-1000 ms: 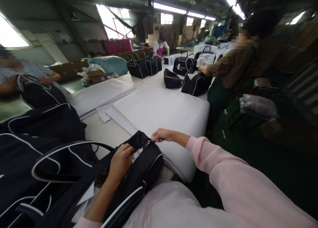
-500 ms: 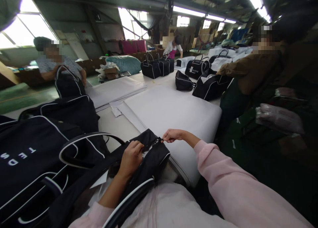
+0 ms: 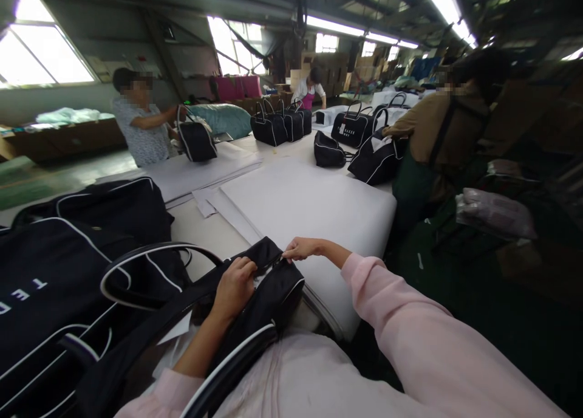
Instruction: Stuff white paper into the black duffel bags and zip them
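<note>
A black handbag (image 3: 285, 287) with white piping lies in front of me, its zipped top part-way open and white paper (image 3: 177, 328) showing inside. My left hand (image 3: 235, 284) is closed on the edge of the opening, fingers curled over the fabric. At the far end of the zipper (image 3: 272, 265), my right hand (image 3: 302, 248) pinches what looks like the zipper pull, mostly hidden by the fingers. One looped handle (image 3: 159, 248) stands up left of my left hand; the other handle (image 3: 241, 360) lies against my body.
Large black bags (image 3: 82, 242) are piled at left. A stack of white sheets (image 3: 310, 190) covers the table's middle. Several finished bags (image 3: 268, 129) stand farther back. One co-worker (image 3: 143, 123) holds a bag at left, another (image 3: 437, 126) works at right, a third (image 3: 310, 93) behind.
The left co-worker has swung a bag rightward over the paper stack. My right hand still pinches at the zipper end, slightly nearer the bag; my left hand keeps its hold. The view has shifted slightly.
</note>
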The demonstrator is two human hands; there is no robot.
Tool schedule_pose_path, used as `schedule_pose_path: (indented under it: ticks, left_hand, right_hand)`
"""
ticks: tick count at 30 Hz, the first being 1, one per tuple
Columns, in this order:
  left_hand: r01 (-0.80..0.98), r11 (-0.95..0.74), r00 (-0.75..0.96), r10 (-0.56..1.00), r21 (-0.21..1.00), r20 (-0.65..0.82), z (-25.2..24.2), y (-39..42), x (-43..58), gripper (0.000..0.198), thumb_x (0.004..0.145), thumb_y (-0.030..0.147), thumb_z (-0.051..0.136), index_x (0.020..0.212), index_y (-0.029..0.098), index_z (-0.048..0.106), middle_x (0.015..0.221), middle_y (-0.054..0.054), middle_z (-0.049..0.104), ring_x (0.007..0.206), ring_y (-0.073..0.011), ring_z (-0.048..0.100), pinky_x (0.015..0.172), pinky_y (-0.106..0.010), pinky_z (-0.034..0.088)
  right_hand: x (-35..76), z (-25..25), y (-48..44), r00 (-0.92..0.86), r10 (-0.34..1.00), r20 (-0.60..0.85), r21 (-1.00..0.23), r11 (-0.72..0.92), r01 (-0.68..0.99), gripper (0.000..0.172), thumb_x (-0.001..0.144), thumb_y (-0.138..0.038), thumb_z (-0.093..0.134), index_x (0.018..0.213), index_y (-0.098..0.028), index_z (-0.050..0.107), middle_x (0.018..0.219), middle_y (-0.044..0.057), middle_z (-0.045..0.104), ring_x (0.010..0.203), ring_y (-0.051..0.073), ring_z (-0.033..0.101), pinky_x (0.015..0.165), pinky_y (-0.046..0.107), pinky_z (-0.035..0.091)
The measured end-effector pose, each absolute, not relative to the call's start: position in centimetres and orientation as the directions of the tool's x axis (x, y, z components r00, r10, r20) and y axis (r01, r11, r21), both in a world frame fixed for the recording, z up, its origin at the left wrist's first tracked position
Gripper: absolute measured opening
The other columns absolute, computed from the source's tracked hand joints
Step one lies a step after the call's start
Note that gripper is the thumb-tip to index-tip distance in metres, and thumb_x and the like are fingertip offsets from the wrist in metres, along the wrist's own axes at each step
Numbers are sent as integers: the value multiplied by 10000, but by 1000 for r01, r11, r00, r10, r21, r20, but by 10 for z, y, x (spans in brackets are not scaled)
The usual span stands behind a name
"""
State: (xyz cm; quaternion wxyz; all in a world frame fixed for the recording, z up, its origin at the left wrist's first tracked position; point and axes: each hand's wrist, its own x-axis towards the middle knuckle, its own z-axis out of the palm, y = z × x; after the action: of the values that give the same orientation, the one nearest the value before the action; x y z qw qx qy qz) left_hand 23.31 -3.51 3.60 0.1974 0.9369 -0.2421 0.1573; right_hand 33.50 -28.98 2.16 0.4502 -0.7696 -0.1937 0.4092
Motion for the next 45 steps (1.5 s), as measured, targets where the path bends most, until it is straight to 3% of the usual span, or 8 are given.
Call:
schedule_pose_path:
  ticks: [4, 10, 15, 21, 31, 37, 40, 45]
  left_hand:
    - [-506, -809, 841, -386, 300, 379, 27, -34, 237, 263, 786, -39, 462, 767, 173, 618, 827, -47, 620, 845, -204, 573, 754, -300, 489]
    - [-485, -827, 853, -375, 284, 364, 29, -25, 236, 254, 811, -33, 464, 784, 169, 616, 853, -47, 618, 869, -199, 566, 777, -288, 472]
    - [-493, -842, 848, -409, 219, 337, 39, -30, 228, 216, 857, 0, 447, 827, 160, 590, 869, -59, 602, 866, -218, 531, 777, -316, 444]
    - [-545, -826, 827, -501, 142, 256, 49, -48, 217, 286, 762, -76, 401, 724, 175, 532, 813, -59, 566, 840, -231, 520, 738, -329, 423]
    - [-539, -834, 829, -501, 119, 249, 44, -41, 221, 266, 819, -37, 425, 714, 166, 563, 779, -58, 577, 819, -236, 555, 718, -338, 475]
    - [-683, -719, 692, -585, 123, 423, 47, -41, 216, 290, 921, 41, 422, 1101, 119, 635, 1175, -127, 636, 1128, -257, 545, 1003, -424, 475]
    - [-787, -577, 617, -736, 219, 276, 48, -55, 224, 362, 964, 93, 384, 1259, 115, 592, 1329, -137, 595, 1255, -242, 513, 1094, -417, 440]
    - [-688, -647, 693, -720, 330, 34, 39, -72, 244, 468, 942, 86, 317, 1354, 108, 537, 1364, -141, 585, 1252, -229, 549, 1081, -397, 461]
  right_hand:
    - [322, 20, -288, 627, 706, -329, -928, -365, -76, 523, 785, -656, 562, 710, -138, 546, 492, -107, 261, 474, 48, 196, 477, 222, 148]
    - [308, 20, -267, 680, 724, -117, -941, -300, 158, 448, 808, -522, 620, 639, -107, 620, 502, -49, 402, 503, 55, 306, 484, 227, 202]
    - [317, -2, -280, 778, 562, -280, -958, -208, -196, 420, 802, -520, 584, 605, -154, 520, 420, -105, 252, 406, 38, 170, 431, 220, 105]
    - [320, -31, -304, 863, 407, -300, -946, -243, -214, 369, 764, -445, 630, 589, -133, 540, 411, -72, 370, 400, 42, 284, 431, 207, 182]
    - [301, 22, -273, 786, 617, -37, -897, -367, 246, 341, 842, -361, 586, 612, -112, 631, 496, -42, 452, 500, 61, 365, 527, 235, 256]
    - [300, 1, -272, 764, 632, -127, -991, -44, -128, 427, 794, -524, 634, 635, -134, 565, 445, -87, 314, 439, 51, 233, 475, 241, 152]
    - [296, -13, -277, 799, 583, -148, -976, 45, -214, 435, 780, -546, 634, 640, -144, 545, 440, -96, 284, 432, 51, 195, 464, 248, 119]
    - [288, -23, -284, 870, 474, -138, -978, 75, -196, 450, 787, -567, 611, 644, -149, 522, 472, -93, 283, 454, 52, 183, 466, 253, 106]
